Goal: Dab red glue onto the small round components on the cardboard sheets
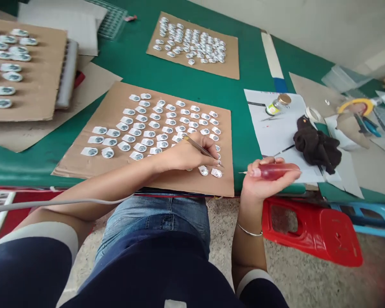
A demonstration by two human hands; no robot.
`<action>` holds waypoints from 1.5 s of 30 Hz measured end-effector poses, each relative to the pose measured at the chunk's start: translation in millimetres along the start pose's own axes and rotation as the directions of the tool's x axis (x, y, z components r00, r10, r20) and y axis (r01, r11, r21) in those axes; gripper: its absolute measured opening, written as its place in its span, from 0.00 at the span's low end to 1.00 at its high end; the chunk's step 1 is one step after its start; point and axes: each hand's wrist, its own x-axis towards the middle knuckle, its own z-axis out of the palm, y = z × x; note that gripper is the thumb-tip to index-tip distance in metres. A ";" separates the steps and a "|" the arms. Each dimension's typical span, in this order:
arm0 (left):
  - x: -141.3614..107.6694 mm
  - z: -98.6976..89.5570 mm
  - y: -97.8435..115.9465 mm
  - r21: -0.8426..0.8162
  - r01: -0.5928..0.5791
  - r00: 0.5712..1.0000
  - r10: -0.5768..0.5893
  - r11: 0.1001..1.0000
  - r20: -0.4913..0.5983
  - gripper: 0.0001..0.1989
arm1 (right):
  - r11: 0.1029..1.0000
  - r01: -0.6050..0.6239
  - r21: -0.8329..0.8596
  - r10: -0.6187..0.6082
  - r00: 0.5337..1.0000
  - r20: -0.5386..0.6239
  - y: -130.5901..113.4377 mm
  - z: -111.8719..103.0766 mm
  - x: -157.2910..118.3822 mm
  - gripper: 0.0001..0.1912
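Observation:
My left hand is closed on slim metal tweezers, their points down near the lower right of a cardboard sheet. Rows of small white tabbed pieces with round, dark-patterned faces cover this sheet. One such piece lies just below the tweezer points. Beyond the sheet's right edge, my right hand wraps round a soft squeeze bottle of red liquid. Its thin nozzle points left, toward the sheet, and touches nothing. My left hand hides some of the pieces beneath it.
A second cardboard sheet of pieces lies farther back, and another sits raised at left. On the right are white paper, a small capped jar, a dark cloth and yellow tape. A red stool stands below the table edge.

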 end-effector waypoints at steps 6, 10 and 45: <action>-41.8 -3.5 -2.5 0.277 -0.084 0.983 0.125 0.957 -0.132 0.04 | 0.999 -0.005 -0.048 0.010 0.995 0.103 10.0 22.8 2.8 0.19; -58.8 2.7 -17.3 0.406 -0.165 0.978 0.203 0.899 -0.051 0.07 | 0.986 0.101 -0.129 -0.072 0.975 0.208 20.6 42.5 -5.0 0.14; -49.5 8.7 -20.6 0.599 -0.373 0.919 0.372 0.708 0.132 0.08 | 0.781 0.383 -0.493 -0.251 0.916 0.314 26.2 59.4 -30.2 0.14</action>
